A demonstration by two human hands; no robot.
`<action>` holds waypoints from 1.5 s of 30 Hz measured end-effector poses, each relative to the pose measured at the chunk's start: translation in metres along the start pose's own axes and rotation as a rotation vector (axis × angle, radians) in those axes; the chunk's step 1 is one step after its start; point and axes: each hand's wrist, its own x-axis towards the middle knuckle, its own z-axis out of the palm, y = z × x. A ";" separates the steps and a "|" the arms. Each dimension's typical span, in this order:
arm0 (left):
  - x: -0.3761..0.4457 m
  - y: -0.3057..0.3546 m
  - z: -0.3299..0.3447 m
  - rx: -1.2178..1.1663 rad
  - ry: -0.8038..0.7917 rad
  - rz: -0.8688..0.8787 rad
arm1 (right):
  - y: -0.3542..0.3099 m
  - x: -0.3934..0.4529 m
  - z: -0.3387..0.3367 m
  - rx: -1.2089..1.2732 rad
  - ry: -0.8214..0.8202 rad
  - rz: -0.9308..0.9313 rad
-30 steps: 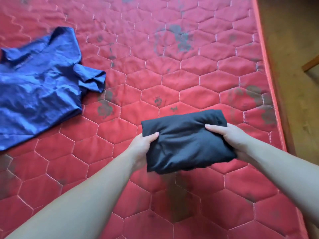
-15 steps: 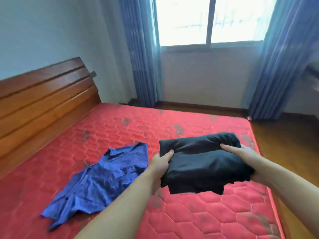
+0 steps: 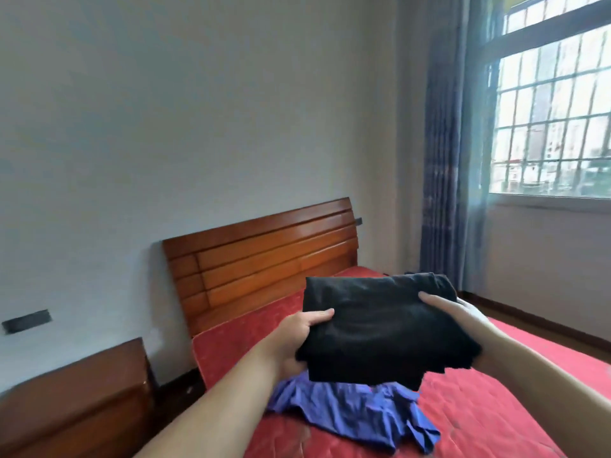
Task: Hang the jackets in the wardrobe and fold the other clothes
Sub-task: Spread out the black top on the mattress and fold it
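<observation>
Folded black garment (image 3: pixel 383 328), a soft, matte, thick rectangular bundle, is held in the air above the bed's (image 3: pixel 515 411) head end. The left hand (image 3: pixel 297 335) grips its near left edge, thumb on top; the right hand (image 3: pixel 463 315) clasps the right side. Holding both sides probably keeps the folds from slipping open. Beneath it, a shiny, crumpled blue garment (image 3: pixel 357 414) lies unfolded on the red quilted mattress, near the wooden headboard (image 3: pixel 264 259).

We get daylight from the barred window (image 3: pixel 551 114) at right, slightly blown out. The wall (image 3: pixel 198 104) is evenly lit and soft, with no hard shadows. Wide-angle bending shows at the edges (curtain (image 3: pixel 443 160) leans). Mild motion blur overall; the folded black garment (image 3: pixel 383 328) shows little detail.
</observation>
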 end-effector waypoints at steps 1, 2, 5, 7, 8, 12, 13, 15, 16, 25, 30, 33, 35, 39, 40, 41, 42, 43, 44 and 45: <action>-0.018 0.008 -0.016 -0.011 0.033 0.024 | 0.000 -0.003 0.022 0.025 -0.037 0.012; -0.036 0.015 -0.032 -0.024 0.067 0.050 | 0.002 -0.006 0.046 0.044 -0.075 0.019; -0.090 0.031 -0.087 -0.041 0.191 0.131 | 0.013 -0.012 0.121 0.058 -0.217 0.036; -0.126 0.037 -0.130 -0.054 0.294 0.162 | 0.025 -0.019 0.177 0.035 -0.299 0.044; -0.145 0.038 -0.152 -0.065 0.342 0.172 | 0.033 -0.022 0.206 0.017 -0.337 0.054; -0.218 0.034 -0.253 -0.080 0.540 0.206 | 0.077 -0.032 0.329 -0.086 -0.510 0.128; -0.237 0.030 -0.280 -0.082 0.599 0.217 | 0.090 -0.037 0.362 -0.117 -0.552 0.142; -0.272 0.025 -0.333 -0.074 0.705 0.223 | 0.115 -0.050 0.426 -0.163 -0.633 0.188; -0.289 0.024 -0.357 -0.072 0.755 0.218 | 0.127 -0.057 0.457 -0.192 -0.663 0.212; -0.386 0.029 -0.505 -0.128 1.065 0.295 | 0.181 -0.106 0.647 -0.291 -0.955 0.335; -0.387 0.046 -0.556 -0.093 1.148 0.273 | 0.198 -0.090 0.707 -0.374 -1.089 0.319; -0.369 0.060 -0.590 -0.050 1.184 0.265 | 0.215 -0.056 0.745 -0.373 -1.080 0.331; -0.352 0.069 -0.618 -0.018 1.206 0.248 | 0.226 -0.029 0.776 -0.378 -1.083 0.338; -0.315 0.093 -0.682 0.019 1.326 0.225 | 0.247 0.027 0.842 -0.390 -1.114 0.395; -0.307 0.100 -0.701 0.031 1.345 0.214 | 0.250 0.040 0.860 -0.393 -1.136 0.402; -0.300 0.111 -0.716 0.047 1.359 0.204 | 0.254 0.053 0.878 -0.403 -1.151 0.407; -0.295 0.120 -0.729 0.048 1.374 0.197 | 0.256 0.063 0.895 -0.405 -1.162 0.414; -0.290 0.131 -0.742 0.047 1.390 0.188 | 0.256 0.073 0.913 -0.408 -1.171 0.410; -0.286 0.139 -0.757 0.037 1.408 0.186 | 0.256 0.081 0.932 -0.406 -1.173 0.395; -0.283 0.146 -0.772 0.017 1.422 0.197 | 0.256 0.090 0.952 -0.407 -1.175 0.373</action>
